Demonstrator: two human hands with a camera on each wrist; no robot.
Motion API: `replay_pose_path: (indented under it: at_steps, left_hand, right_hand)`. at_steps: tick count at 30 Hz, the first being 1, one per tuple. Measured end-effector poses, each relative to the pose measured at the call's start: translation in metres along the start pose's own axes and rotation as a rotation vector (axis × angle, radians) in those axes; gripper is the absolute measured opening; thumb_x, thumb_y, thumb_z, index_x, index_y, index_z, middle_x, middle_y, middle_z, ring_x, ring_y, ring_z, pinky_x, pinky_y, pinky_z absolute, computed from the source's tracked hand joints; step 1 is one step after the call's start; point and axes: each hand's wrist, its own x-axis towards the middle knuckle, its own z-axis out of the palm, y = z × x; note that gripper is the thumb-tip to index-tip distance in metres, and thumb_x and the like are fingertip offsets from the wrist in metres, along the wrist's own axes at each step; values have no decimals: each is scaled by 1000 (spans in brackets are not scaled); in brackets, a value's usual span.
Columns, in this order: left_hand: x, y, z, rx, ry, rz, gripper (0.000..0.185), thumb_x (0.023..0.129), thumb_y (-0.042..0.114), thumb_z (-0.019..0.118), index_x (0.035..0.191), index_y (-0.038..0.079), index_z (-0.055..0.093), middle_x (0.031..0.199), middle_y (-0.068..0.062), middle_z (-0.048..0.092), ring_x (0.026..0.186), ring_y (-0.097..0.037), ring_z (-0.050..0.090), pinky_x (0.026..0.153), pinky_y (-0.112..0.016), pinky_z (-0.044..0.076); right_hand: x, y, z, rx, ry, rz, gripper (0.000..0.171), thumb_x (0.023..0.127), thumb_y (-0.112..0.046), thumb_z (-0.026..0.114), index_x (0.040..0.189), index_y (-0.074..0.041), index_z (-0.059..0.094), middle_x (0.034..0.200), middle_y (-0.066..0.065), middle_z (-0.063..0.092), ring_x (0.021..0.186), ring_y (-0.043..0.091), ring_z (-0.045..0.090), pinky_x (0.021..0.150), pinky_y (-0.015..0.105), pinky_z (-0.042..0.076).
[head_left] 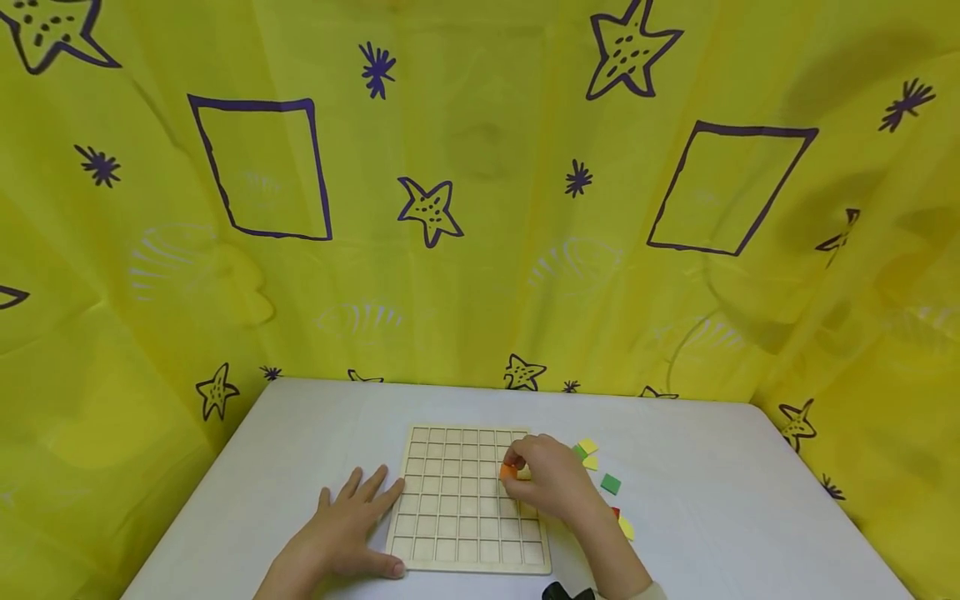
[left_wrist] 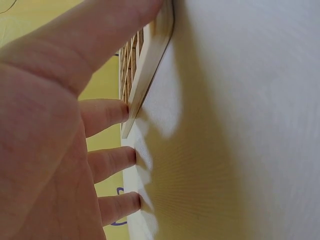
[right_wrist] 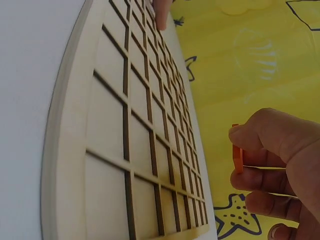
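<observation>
A pale wooden grid board (head_left: 468,500) with empty square cells lies on the white table (head_left: 712,517). My left hand (head_left: 352,521) lies flat on the table with straight fingers (left_wrist: 107,115) against the board's left edge (left_wrist: 145,75). My right hand (head_left: 543,479) hovers over the board's right side and pinches a small orange square tile (head_left: 508,472) between thumb and fingers. In the right wrist view the orange tile (right_wrist: 237,152) stands on edge above the grid board (right_wrist: 130,135), apart from it.
Loose tiles lie on the table right of the board: yellow (head_left: 588,446), green (head_left: 611,483), red (head_left: 616,512) and another yellow (head_left: 626,527). A yellow curtain (head_left: 480,192) with purple stars and squares surrounds the table on three sides.
</observation>
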Motion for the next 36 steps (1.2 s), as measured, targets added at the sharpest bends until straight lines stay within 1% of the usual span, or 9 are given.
replay_pose_path:
  at_steps: [3, 10, 16, 21, 28, 32, 36]
  left_hand:
    - [0, -1, 0, 4, 6, 6, 105, 50, 75, 62, 139, 25, 33, 149, -8, 23, 135, -42, 12, 92, -74, 5]
    - [1, -2, 2, 6, -3, -4, 105, 50, 76, 61, 139, 26, 34, 149, -7, 23, 135, -41, 12, 92, -75, 5]
    - [0, -1, 2, 16, 14, 19, 104, 52, 75, 61, 139, 25, 34, 149, -8, 23, 135, -42, 14, 92, -75, 8]
    - [-1, -1, 0, 11, 5, 18, 104, 52, 75, 61, 139, 24, 34, 149, -8, 23, 135, -43, 13, 92, -74, 7]
    - [-2, 0, 0, 12, -3, 8, 104, 52, 75, 62, 139, 25, 33, 149, -8, 23, 135, -42, 13, 93, -74, 7]
    - [-2, 0, 0, 5, -2, 4, 104, 51, 75, 61, 139, 26, 33, 149, -7, 23, 135, -42, 12, 93, -74, 6]
    - [-1, -2, 1, 5, -1, 5, 104, 51, 75, 61, 139, 27, 33, 149, -7, 22, 136, -41, 11, 93, -74, 5]
  right_hand:
    - [4, -5, 1, 6, -7, 1, 4, 73, -28, 62, 75, -31, 59, 72, -19, 56, 72, 4, 47, 61, 21, 39]
    - [12, -16, 2, 38, -25, -9, 4, 73, -28, 61, 76, -30, 60, 74, -18, 56, 74, 4, 48, 62, 22, 39]
    - [18, -25, 5, 45, -9, -41, 4, 73, -27, 61, 75, -30, 60, 74, -18, 56, 73, 4, 47, 59, 20, 38]
    - [23, -30, 6, 57, -13, -48, 5, 73, -27, 61, 75, -30, 59, 73, -16, 56, 71, 4, 46, 61, 20, 38]
    - [31, -38, 12, 53, 14, -79, 4, 71, -26, 62, 74, -28, 60, 71, -17, 56, 69, 5, 46, 59, 21, 37]
    - [35, -42, 16, 59, -6, -74, 4, 72, -27, 62, 74, -29, 60, 70, -18, 56, 70, 5, 47, 62, 22, 38]
    - [38, -45, 19, 73, -27, -71, 3, 74, -29, 62, 76, -27, 61, 72, -16, 57, 70, 5, 47, 63, 21, 40]
